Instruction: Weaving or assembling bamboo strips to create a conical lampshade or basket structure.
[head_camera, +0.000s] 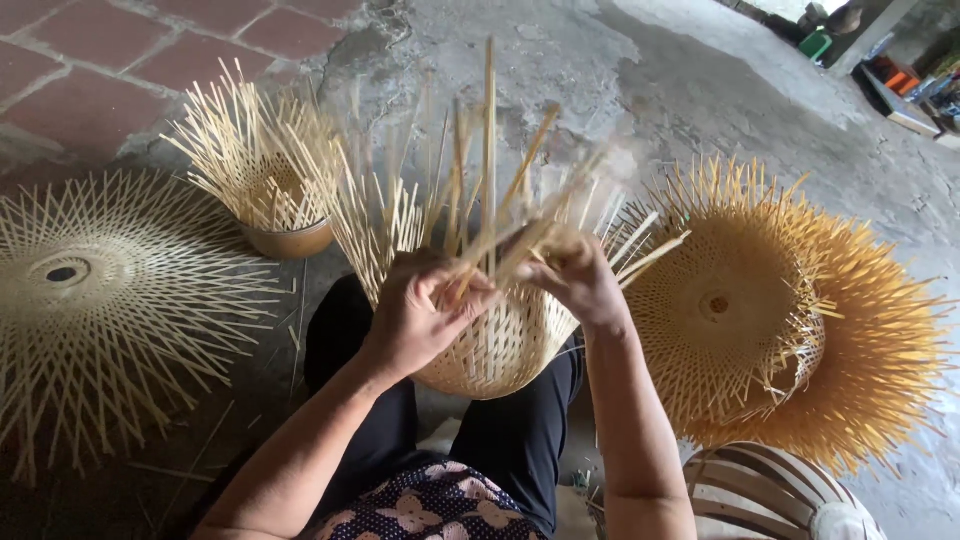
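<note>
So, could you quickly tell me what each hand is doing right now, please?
Left hand: closed, gripping pale bamboo strips of the half-woven basket.
Right hand: closed, pinching strips at the same basket's rim.

bare forearms, black trousers (510, 430), floral top (430, 510)
</note>
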